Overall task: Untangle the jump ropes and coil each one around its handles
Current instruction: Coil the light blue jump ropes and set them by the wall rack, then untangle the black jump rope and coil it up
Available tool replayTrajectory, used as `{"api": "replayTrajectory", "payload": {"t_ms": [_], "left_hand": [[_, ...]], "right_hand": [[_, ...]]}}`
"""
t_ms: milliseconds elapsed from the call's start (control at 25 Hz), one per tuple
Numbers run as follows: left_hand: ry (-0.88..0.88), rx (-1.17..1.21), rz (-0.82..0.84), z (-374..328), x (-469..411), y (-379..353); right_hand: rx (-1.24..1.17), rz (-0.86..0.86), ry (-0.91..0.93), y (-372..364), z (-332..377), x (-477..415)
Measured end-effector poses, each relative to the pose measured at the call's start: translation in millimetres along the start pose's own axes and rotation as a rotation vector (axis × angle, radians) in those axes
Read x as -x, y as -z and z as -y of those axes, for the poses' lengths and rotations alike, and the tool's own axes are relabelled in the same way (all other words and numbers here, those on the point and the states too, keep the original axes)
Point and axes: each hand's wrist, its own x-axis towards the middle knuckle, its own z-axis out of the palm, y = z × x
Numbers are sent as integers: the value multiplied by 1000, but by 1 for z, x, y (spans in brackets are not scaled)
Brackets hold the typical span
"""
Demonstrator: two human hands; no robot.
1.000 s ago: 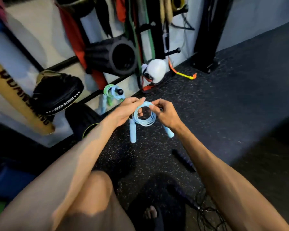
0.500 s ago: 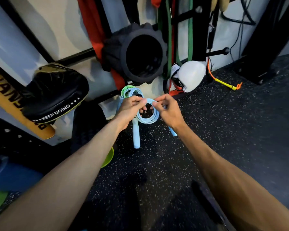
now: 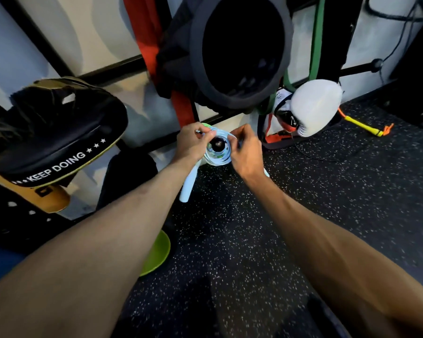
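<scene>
Left hand [image 3: 193,145] and right hand [image 3: 245,152] pinch opposite sides of a coiled light-blue jump rope [image 3: 217,160] at the far rack, a black peg knob [image 3: 217,143] showing through its centre and its 2 handles [image 3: 188,187] hanging below; an even pinch on both sides should stop the loops springing apart.

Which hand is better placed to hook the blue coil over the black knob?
Left, probably. The left hand pinches the top edge of the blue coil right beside the black knob, which shows through the loop. The right hand grips the coil's right side.
</scene>
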Motion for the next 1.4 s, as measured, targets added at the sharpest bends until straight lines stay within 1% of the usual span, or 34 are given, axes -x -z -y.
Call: {"api": "replayTrajectory", "payload": {"t_ms": [120,200,280,360,440,520,560,640,720,800,880,960,1040,1200,1280,1400], "left_hand": [[-21,-104,27,6,-12,0],[18,-116,10,9,-20,0],[42,-148,-26,13,-26,-2],[31,-224,-94,16,-29,-7],[52,-272,-152,16,-29,-9],[81,-261,-160,16,-27,-8],[95,-226,-151,15,-23,-7],[122,-183,-133,11,-9,-4],[137,-235,-117,-2,16,-1],[166,-354,-37,-16,44,3],[207,-486,126,-25,72,3],[185,-652,324,-40,110,-2],[80,-766,434,-56,148,-13],[-74,-805,578,-82,213,-51],[-164,-826,685,-92,250,-77],[-287,-821,848,-97,309,-113]], "right_hand": [[-33,-28,-38,-9,-5,-4],[-23,-39,-45,-16,-11,-3],[16,-12,-41,-23,-16,-1],[43,77,-64,-26,-16,-2],[81,213,-75,-26,-17,-6],[169,352,-92,-22,-18,-8],[218,379,-103,-18,-20,-5],[225,340,-144,-5,-23,3],[232,280,-180,13,-23,22],[266,293,-219,38,-18,50],[273,339,-257,69,-12,80],[306,386,-305,110,-5,118],[362,451,-350,150,-1,156],[451,495,-456,214,-12,226],[457,444,-552,241,-22,265],[481,376,-746,267,-40,328]]}}
